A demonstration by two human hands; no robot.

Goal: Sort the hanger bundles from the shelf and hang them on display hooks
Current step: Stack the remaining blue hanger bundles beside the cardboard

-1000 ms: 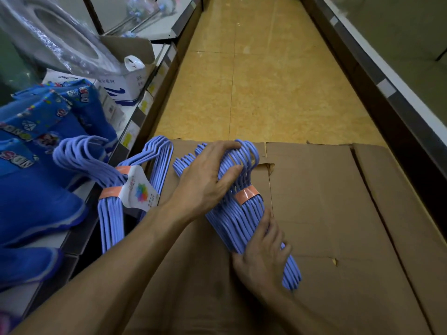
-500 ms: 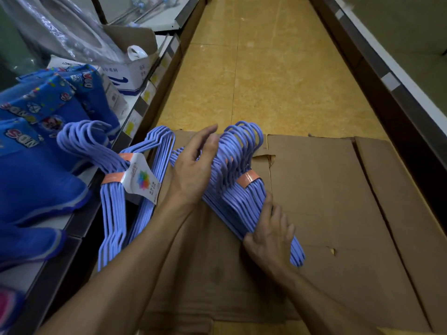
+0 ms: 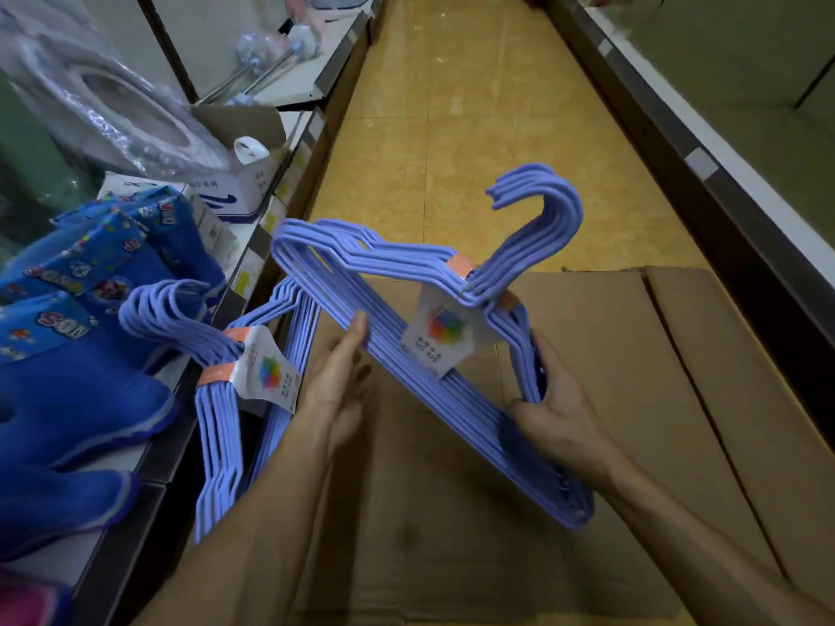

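Flattened cardboard box [image 3: 610, 399] fills the lower middle and right, brown, creased, flaps folded; yellow tiled floor [image 3: 452, 128] runs up the aisle beyond it; shelf [image 3: 135, 467] along the left edge, carrying blue printed rubber boots [image 3: 81, 354] and a white carton [image 3: 235, 192] farther back.

Held hanger bundle [image 3: 406, 350] raised above the box, tilted, long bottom bars running from upper left down to lower right; periwinkle-blue coated hangers, many stacked tight; hooks [image 3: 542, 210] curl together at the upper right; orange band at the neck, white paper tag [image 3: 443, 336] with a multicoloured star print hanging below it.

Second hanger bundle [image 3: 226, 399] same colour, same orange band and tag; it hangs off the shelf edge at left, hooks toward the boots, bars pointing down beside the left forearm.

Left hand [image 3: 336, 390] under the held bundle, fingers fairly straight, fingertips touching the bottom bars near the middle; right hand [image 3: 558, 399] curled round the bundle's right shoulder, thumb side toward the camera; hands apart, one on each side of the tag.
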